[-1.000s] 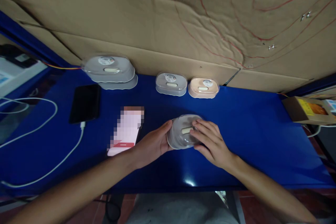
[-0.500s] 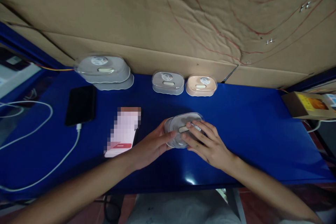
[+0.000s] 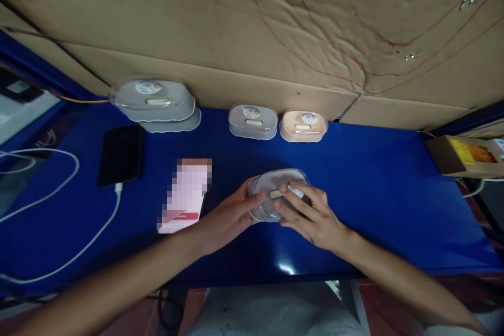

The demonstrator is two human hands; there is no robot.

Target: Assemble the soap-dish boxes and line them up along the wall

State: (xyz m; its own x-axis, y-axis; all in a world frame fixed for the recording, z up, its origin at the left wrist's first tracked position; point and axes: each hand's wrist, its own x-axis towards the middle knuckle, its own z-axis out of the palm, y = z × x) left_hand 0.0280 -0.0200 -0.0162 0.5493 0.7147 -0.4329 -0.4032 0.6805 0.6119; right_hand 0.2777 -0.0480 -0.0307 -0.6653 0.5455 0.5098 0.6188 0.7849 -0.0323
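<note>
- Two bare hands meet over one grey oval plastic container with a clear lid (image 3: 264, 182), in front of the person, above the near-middle part of a glossy blue bench (image 3: 386, 178); whether its base touches the surface cannot be told.
- The left hand (image 3: 232, 215) has its grip closed around the container's left end, thumb lying on the lid and the other fingers partly hidden at the side.
- The right hand (image 3: 318, 220) lays slightly spread fingers over the lid's right part, by its cream bar-shaped handle (image 3: 276, 194); whether this grip also pinches the container cannot be told.
- Along the back stand a small grey lidded oval container (image 3: 253, 123) and, just beside it on the right, a peach lidded one (image 3: 303, 126).
- Further left, a larger grey lidded container (image 3: 155, 102) sits on another grey piece (image 3: 175, 126).
- Near the left forearm lies a phone with a pink lit screen (image 3: 187, 194); beyond it, a flat black device (image 3: 121, 155) with a white cable (image 3: 104, 236) plugged in.
</note>
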